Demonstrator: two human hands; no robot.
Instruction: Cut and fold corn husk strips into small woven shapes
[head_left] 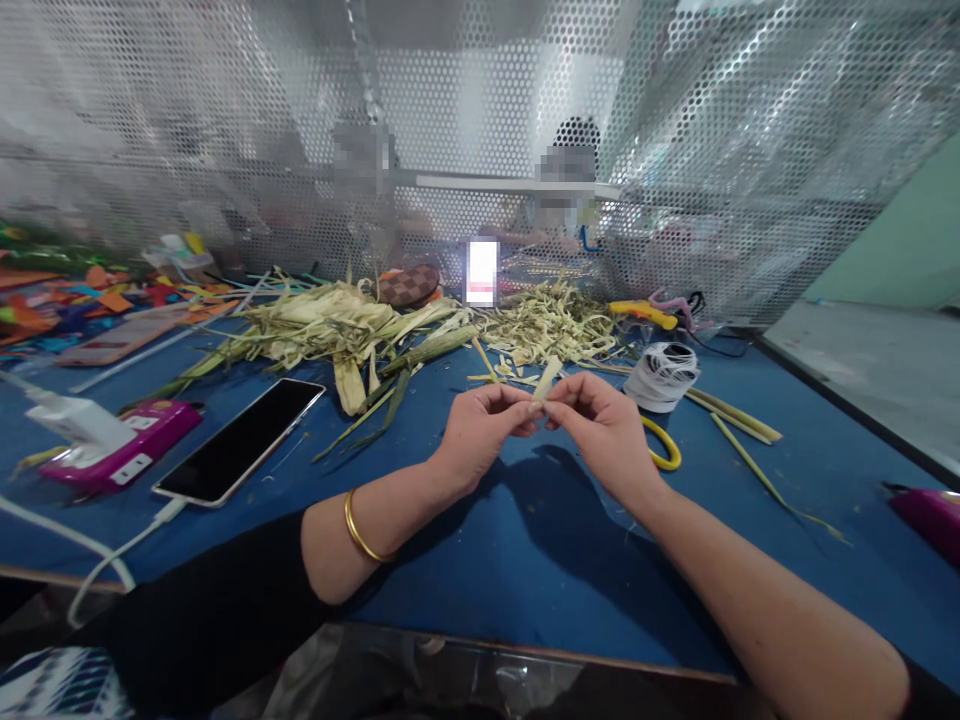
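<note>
Pale husk strip (549, 377), kinda creamy yellow-green, pinched at lower end between fingertips of left hand (484, 425) and right hand (600, 425). Free part pokes up out of grip, away from wearer, leaning bit to right. Looks pretty short and narrow, fairly straight above fingers. Bottom end tucked behind thumbs, so can't tell if it's folded there tbh.

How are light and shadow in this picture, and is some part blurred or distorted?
Head view: dark shadows lie on the blue table under the left hand and right hand; a rectangle at the back glares white; pixel blocks obscure patches behind the perforated sheet; the right forearm looks stretched, perhaps by a wide lens.
</note>
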